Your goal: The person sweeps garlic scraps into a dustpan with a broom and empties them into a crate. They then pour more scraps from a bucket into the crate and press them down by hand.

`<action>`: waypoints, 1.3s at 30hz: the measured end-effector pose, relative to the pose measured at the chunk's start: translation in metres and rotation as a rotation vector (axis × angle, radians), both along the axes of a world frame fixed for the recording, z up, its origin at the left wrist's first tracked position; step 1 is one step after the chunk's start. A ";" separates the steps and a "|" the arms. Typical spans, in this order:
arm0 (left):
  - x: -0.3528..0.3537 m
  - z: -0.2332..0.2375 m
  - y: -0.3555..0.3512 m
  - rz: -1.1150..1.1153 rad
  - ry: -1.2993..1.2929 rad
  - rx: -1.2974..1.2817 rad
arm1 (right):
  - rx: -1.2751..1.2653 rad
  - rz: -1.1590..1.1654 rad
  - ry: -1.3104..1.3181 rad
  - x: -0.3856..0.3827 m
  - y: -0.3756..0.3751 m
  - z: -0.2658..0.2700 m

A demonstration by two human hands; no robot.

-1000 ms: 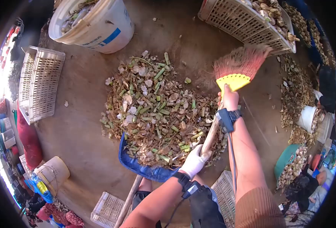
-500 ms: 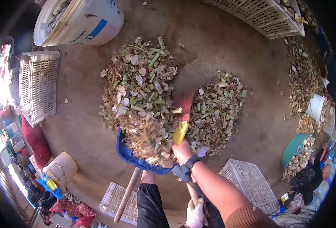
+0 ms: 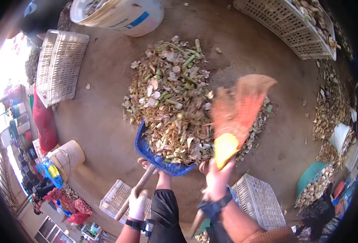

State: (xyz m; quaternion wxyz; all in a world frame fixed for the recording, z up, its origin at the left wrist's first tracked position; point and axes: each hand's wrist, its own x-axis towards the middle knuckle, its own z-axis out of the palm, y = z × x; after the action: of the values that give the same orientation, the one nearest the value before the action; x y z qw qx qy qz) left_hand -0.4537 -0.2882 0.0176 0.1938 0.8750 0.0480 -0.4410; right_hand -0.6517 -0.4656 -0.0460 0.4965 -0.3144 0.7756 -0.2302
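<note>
Broom (image 3: pixel 226 149) aslant, bristles (image 3: pixel 239 107) forward and right

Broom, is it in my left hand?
No, the right hand holds the broom, while the left hand grips the handle of the blue dustpan.

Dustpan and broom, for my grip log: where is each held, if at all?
Left hand holds the dustpan by its handle; right hand holds the broom near its yellow collar.

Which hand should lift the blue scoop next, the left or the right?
Probably the left hand. It holds the long handle of the blue scoop. The right hand is busy gripping the broom, so it would have to let go first.
</note>
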 end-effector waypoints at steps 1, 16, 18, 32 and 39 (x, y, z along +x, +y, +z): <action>0.013 -0.003 0.016 -0.041 -0.083 0.004 | 0.007 -0.069 0.013 -0.006 -0.017 -0.006; 0.096 -0.004 0.237 -0.853 0.076 0.567 | 1.047 -0.164 -0.757 0.123 0.236 -0.144; 0.079 -0.022 0.254 -0.832 0.033 0.540 | 0.822 -0.388 -1.044 0.155 0.244 -0.170; -0.044 -0.086 0.396 -0.539 0.161 0.186 | 0.591 -0.130 -0.590 0.098 0.310 -0.133; -0.106 0.008 0.433 -0.300 0.072 0.147 | 0.630 0.064 -0.556 0.105 0.335 -0.023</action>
State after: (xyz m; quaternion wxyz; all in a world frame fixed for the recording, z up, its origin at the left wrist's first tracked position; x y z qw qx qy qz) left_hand -0.5594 0.1451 0.0252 0.0593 0.8679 -0.0443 -0.4913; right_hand -0.5471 -0.1303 -0.0686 0.7658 -0.0971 0.6343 -0.0421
